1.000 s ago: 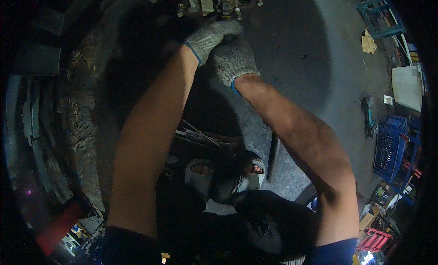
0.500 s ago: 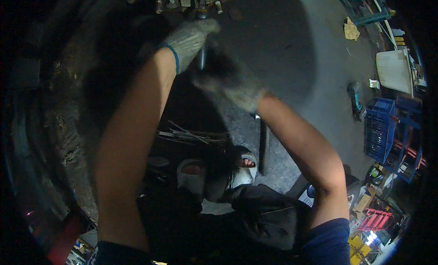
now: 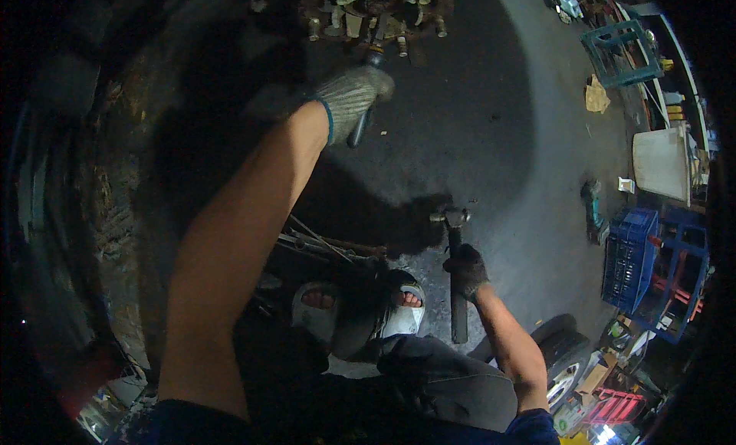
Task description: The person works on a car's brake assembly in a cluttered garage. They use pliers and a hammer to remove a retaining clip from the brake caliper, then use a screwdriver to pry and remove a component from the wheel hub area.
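Note:
My left hand, in a pale knit glove with a blue cuff, is closed around a dark metal bar. The bar's far end reaches up to a rusty assembly with several protruding studs, like a wheel hub, at the top of the view. Lower and to the right, my right hand, also gloved and dark on the fingers, grips the handle of a hammer. The hammer's metal head points away from me, beyond my fingers. My fingertips on the bar are partly hidden.
Thin rods lie on the floor ahead of my sandalled feet. On the right are a blue crate, a green crate, a white bin, a teal power tool and a wheel.
My right hand has left the bar area and come down to the hammer, now gripping its handle. My left hand stays on the bar. The view has shifted, showing more of the hub.

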`<action>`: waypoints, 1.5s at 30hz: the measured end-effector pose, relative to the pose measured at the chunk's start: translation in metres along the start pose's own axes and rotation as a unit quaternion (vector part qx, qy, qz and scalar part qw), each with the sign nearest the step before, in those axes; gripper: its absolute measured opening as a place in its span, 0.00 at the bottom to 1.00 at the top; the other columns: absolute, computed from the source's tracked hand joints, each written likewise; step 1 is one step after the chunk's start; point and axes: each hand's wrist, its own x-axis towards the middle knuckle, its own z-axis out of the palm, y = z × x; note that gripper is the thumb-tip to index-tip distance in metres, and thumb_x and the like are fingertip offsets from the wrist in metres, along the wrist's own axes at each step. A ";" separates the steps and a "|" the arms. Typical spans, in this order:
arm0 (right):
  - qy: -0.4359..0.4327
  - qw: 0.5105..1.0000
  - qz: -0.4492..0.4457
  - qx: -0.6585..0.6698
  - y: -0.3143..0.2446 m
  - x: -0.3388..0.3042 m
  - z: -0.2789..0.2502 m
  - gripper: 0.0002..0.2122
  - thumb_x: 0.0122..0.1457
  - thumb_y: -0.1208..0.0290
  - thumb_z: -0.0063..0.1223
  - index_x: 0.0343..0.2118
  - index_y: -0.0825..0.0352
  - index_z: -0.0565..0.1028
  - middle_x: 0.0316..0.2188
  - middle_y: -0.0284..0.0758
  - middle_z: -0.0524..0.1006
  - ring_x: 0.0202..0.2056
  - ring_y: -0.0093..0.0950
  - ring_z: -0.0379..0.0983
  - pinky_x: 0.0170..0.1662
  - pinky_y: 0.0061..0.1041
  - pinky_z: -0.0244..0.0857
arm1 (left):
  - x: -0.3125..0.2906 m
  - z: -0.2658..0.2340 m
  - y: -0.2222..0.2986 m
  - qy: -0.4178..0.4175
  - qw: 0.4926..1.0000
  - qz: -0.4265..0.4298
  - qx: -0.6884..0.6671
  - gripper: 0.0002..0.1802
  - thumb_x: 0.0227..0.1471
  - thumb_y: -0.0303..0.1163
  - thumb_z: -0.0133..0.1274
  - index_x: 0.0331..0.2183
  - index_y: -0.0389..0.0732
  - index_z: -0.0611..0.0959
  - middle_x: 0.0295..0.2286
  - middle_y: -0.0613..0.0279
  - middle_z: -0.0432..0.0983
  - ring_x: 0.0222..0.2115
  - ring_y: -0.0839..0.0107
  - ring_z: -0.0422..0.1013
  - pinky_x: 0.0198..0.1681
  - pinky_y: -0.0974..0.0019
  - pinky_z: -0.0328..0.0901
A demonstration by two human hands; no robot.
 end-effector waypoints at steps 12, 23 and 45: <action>0.352 0.889 -0.228 0.184 -0.195 0.035 -0.187 0.12 0.63 0.68 0.61 0.44 0.68 0.72 0.32 0.50 0.79 0.31 0.48 0.78 0.34 0.40 0.70 | -0.010 -0.013 0.002 -0.054 0.997 0.045 0.033 0.10 0.56 0.38 0.52 0.31 0.43 0.82 0.22 0.62 0.72 0.20 0.67 0.67 0.25 0.60 0.64; 0.370 0.899 -0.168 0.166 -0.199 0.071 -0.161 0.12 0.65 0.65 0.57 0.41 0.69 0.73 0.29 0.50 0.77 0.30 0.48 0.75 0.33 0.43 0.68 | 0.019 -0.023 -0.025 -0.110 0.954 0.251 0.118 0.09 0.55 0.37 0.51 0.30 0.44 0.81 0.24 0.63 0.69 0.24 0.69 0.63 0.28 0.59 0.60; 0.219 0.919 -0.093 0.313 -0.155 0.041 -0.097 0.09 0.67 0.67 0.55 0.40 0.66 0.70 0.26 0.30 0.73 0.24 0.20 0.70 0.26 0.27 0.67 | 0.002 0.000 -0.061 -0.101 0.987 0.095 0.087 0.11 0.49 0.39 0.58 0.30 0.41 0.81 0.26 0.60 0.72 0.27 0.62 0.69 0.32 0.55 0.65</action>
